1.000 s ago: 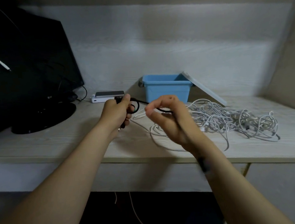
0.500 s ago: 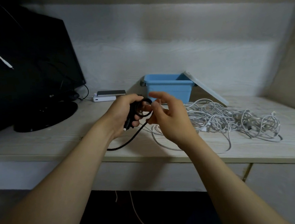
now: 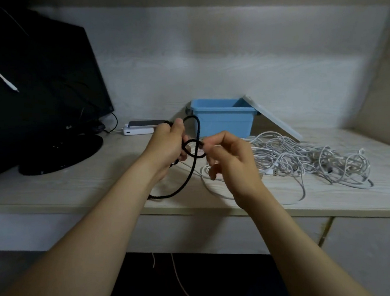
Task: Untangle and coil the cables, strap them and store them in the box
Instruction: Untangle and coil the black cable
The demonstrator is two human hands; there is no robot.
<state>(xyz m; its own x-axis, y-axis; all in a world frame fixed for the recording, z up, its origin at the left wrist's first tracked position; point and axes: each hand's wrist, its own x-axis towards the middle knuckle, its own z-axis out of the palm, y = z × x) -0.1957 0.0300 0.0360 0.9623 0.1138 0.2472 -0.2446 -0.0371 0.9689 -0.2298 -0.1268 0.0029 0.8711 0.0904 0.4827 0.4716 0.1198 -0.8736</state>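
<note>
Black cable [image 3: 192, 170], one: left hand [image 3: 168, 145] clutches it, right hand [image 3: 231, 162] pinches it; one blue box [image 3: 222, 123].

person | left hand [image 3: 168, 143]: bare, slender fingers, smooth knuckles; left forearm [image 3: 90, 230]: bare along all its visible length, slim at the wrist, broadening toward the camera | right hand [image 3: 231, 161]: bare, slender fingers, nails too blurred to judge; right forearm [image 3: 291, 238]: bare likewise, slim wrist, smooth, broadening toward the camera | both wrists bare
</note>
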